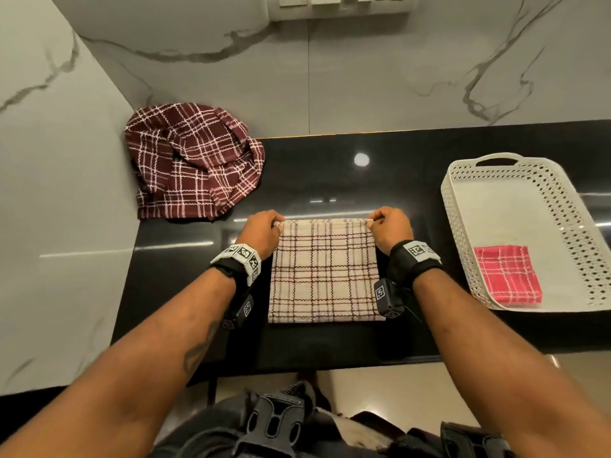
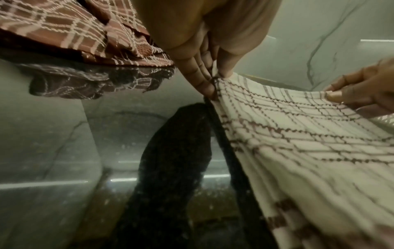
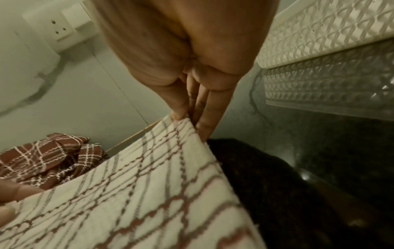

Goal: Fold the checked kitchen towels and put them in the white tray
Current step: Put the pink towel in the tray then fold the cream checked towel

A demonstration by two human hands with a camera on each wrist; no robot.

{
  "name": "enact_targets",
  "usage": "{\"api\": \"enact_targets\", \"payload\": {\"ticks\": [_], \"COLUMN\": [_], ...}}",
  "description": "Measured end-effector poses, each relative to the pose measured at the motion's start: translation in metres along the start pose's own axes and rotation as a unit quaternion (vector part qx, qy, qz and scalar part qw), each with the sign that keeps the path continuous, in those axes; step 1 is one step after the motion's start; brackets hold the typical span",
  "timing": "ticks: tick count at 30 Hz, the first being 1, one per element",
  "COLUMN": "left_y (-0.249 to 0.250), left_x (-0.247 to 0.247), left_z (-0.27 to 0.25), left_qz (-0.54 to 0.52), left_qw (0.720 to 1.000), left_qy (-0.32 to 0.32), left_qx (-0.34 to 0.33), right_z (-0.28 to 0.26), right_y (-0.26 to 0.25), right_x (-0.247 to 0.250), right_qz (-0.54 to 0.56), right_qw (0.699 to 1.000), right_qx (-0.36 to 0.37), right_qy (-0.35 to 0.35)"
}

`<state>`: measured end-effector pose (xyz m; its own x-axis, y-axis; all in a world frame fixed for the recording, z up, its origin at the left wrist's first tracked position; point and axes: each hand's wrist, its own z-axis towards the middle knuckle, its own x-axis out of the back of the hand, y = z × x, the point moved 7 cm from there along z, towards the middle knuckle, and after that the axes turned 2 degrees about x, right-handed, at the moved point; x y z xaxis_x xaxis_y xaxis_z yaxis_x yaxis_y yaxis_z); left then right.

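Two hands work one cloth: the left hand and the right hand each pinch a far corner of the cream checked kitchen towel, thumb on top and fingers underneath, as both wrist views show. The towel lies on the black countertop directly in front of the person, its near edge flat and its far edge lifted slightly between the two pinches. Holding both corners at once keeps that edge taut and straight, which I judge is meant to let the layers line up squarely, either to draw the edge toward the person for another fold or to settle a fold just laid; the pictures alone do not settle which. At the right stands the white tray, perforated along its walls, with a folded pink checked towel lying in its near corner, so room remains beside it for more. In the far left corner against the marble wall a heap of maroon checked towels sits unfolded, well apart from the hands, so most of the work seems to remain. Keeping the cream towel between heap and tray suits a short carry to the right once it is small enough.
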<state>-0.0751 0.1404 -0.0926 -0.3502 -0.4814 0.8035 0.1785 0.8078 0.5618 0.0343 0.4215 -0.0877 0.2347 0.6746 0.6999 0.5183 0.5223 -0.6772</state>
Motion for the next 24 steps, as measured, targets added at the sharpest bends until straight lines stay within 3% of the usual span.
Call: {"api": "enact_targets", "payload": {"ticks": [15, 19, 22, 24], "left_y": [0.002, 0.009, 0.04, 0.061], "left_x": [-0.004, -0.002, 0.001, -0.014], "left_z": [0.007, 0.002, -0.013, -0.027], "left_qz": [0.017, 0.059, 0.168, 0.214], "left_qw": [1.0, 0.998, 0.979, 0.954], "left_qy": [-0.009, -0.012, 0.049, 0.027], "left_qx": [0.001, 0.011, -0.103, -0.206], "right_z": [0.015, 0.007, -0.014, -0.037], "right_y": [0.006, -0.011, -0.043, -0.06], "right_x": [-0.012, -0.005, -0.003, -0.024], "right_qz": [-0.048, -0.142, -0.185, -0.16], "right_qw": [0.998, 0.989, 0.98, 0.979], "right_qx": [-0.028, -0.013, 0.067, 0.109], "right_qy": [-0.018, -0.033, -0.013, -0.068]}}
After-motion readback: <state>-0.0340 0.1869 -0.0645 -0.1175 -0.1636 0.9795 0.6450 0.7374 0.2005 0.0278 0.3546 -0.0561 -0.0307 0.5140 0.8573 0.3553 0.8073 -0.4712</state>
